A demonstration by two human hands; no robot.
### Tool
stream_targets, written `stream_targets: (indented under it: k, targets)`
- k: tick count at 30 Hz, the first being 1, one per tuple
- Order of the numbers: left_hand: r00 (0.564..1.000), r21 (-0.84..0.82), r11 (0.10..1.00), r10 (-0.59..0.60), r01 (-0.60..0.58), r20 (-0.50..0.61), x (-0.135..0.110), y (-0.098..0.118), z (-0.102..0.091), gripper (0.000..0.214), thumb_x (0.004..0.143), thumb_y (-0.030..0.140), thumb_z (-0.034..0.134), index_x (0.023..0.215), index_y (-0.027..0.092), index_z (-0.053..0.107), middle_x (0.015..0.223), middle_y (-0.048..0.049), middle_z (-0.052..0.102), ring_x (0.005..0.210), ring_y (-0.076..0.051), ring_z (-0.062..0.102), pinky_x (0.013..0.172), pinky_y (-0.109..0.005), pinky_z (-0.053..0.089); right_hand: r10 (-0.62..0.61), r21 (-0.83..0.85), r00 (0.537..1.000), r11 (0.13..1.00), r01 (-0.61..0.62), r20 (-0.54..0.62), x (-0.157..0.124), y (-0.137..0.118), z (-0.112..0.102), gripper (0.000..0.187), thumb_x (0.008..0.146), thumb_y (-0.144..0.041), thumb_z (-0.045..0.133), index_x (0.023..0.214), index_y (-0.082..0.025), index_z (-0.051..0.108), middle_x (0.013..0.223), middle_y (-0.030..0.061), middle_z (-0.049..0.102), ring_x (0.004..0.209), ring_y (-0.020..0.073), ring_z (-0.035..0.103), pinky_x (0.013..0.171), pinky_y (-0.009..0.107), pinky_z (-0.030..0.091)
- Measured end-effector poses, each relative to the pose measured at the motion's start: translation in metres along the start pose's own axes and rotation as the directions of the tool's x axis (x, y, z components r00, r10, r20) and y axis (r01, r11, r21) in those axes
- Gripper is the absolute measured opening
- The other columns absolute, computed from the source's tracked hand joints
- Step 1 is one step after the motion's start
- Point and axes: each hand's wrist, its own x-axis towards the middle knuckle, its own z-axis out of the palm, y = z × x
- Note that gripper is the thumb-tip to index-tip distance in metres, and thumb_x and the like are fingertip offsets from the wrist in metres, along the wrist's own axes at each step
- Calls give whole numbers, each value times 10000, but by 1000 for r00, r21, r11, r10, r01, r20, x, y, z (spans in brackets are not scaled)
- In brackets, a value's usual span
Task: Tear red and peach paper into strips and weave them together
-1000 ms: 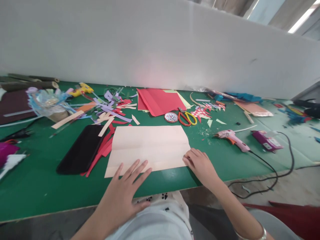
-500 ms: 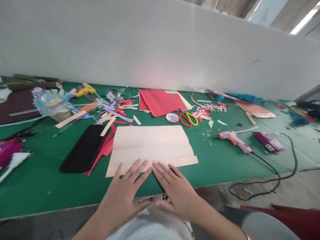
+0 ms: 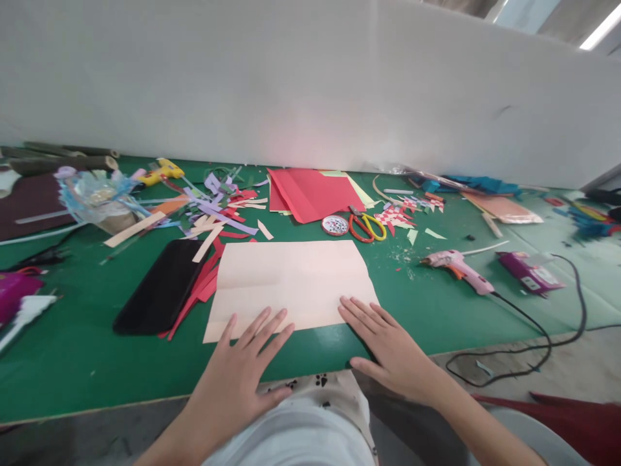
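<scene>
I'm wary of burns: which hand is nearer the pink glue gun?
Right. The right hand touches the paper, left of the pink glue gun; the left hand is farther left, also on the paper.

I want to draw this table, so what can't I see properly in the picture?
Cream paper: in the head view, parts of its near edge are hidden by the left hand and right hand.
Pale yellow paper: head view, mostly covered by the red paper.
Purple thing: cut off by the head view's left edge.
Purple box: any writing is too small and blurred in the head view.
</scene>
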Motion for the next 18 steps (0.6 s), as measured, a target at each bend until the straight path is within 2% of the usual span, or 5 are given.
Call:
stream_targets:
  k: [7,12,18]
  targets:
    - [997,66,995,-78,80,-30,-30,-17,1,733,791,652,343,1407,302,152,1422,-21,328,1278,-261,319,1052,-441,140,9,-4,1000,1000,-9,2,0,-1,2,713,854,-477,407,1427,-208,80,1463,55,197,1341,206,194,1071,411,242]
    - [984,116,982,-137,150,-109,-58,-29,3,807,773,652,381,1419,271,83,1388,-35,387,1235,-256,396,1026,-408,224,8,-2,1000,1000,-8,8,-1,0,4,718,854,-480,407,1428,-218,65,1465,55,191,1344,208,185,1072,413,239]
    - [971,181,965,-155,188,-182,-78,-33,0,844,756,661,402,1423,246,92,1358,-60,429,1149,-283,485,1012,-455,219,16,-17,999,1000,-15,28,-1,-2,4,686,874,-464,374,1427,-230,44,1475,24,152,1351,188,157,1080,406,231]
